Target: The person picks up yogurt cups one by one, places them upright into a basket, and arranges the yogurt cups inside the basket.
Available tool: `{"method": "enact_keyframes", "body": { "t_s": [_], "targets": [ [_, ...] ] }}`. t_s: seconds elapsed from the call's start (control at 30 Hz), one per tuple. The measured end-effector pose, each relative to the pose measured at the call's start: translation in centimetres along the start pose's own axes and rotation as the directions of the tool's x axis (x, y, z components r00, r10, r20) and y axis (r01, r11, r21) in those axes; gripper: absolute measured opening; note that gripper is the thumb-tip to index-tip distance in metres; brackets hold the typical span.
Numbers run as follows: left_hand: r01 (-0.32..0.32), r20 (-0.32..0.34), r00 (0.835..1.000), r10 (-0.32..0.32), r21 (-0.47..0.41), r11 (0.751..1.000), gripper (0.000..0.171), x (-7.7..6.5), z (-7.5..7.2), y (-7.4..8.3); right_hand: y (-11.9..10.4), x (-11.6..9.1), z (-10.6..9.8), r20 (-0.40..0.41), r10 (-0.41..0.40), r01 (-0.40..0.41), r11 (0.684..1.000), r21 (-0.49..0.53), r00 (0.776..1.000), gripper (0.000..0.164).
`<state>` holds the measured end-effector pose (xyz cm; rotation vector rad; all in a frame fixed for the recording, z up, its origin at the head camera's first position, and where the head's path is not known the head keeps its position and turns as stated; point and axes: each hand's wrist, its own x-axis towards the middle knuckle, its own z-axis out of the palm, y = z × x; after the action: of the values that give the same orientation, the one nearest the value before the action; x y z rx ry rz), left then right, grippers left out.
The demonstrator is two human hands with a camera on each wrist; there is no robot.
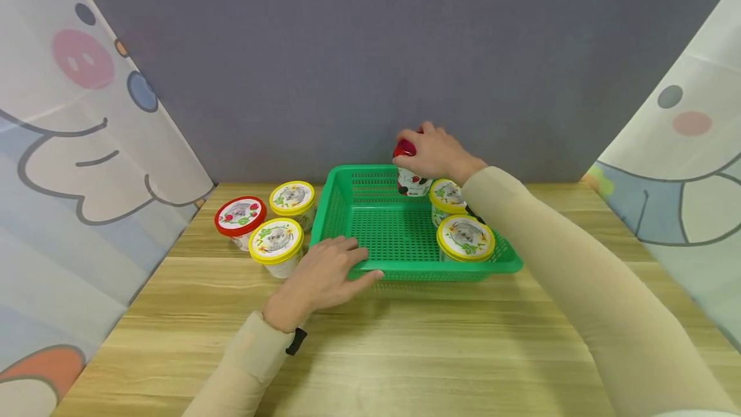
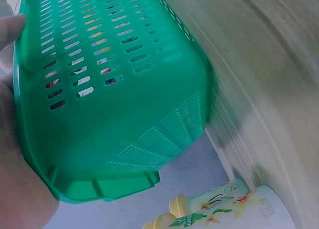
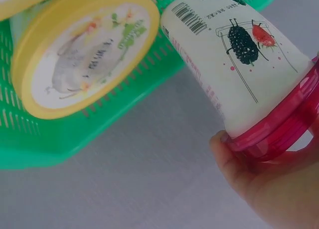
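Observation:
My right hand [image 1: 437,152] grips a white ice-cream-style cup [image 1: 412,183] by its glossy red lid, palm above it. The cup has berry pictures and a barcode [image 3: 190,18], and is over the back of the green plastic basket [image 1: 330,211]. Fingers of my left hand [image 1: 327,273] bend over the basket's front left rim, the thumb along the outside. On the basket's right side are two yellow-lidded cups, one in front [image 1: 466,239] and one behind [image 1: 448,194], the latter partly hidden by my right forearm.
Left of the basket stand two more yellow-lidded cups, one nearer [image 1: 276,241] and one farther [image 1: 292,198], beside a red-lidded cup [image 1: 240,216]. A grey panel [image 1: 289,69] rises behind the wooden table [image 1: 393,352]. Printed curtains [image 1: 75,147] hang at both sides.

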<state>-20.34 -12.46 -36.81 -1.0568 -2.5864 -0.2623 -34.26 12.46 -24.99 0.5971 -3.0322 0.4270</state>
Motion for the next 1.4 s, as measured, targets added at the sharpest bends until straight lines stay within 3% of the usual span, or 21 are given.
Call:
{"method": "enact_keyframes", "body": {
  "t_s": [0.67,1.4],
  "targets": [
    [0.009,0.008,1.000,-0.009,0.000,1.000,0.041,0.0,-0.1,0.1,0.2,0.0,3.3,0.122,-0.028,0.027,1.000,0.010,0.992,0.056],
    [0.004,0.014,1.000,-0.004,0.011,1.000,0.042,0.1,-0.1,0.3,0.3,-0.1,4.6,0.248,-0.015,0.023,0.999,-0.028,0.969,0.064]
  ]
}}
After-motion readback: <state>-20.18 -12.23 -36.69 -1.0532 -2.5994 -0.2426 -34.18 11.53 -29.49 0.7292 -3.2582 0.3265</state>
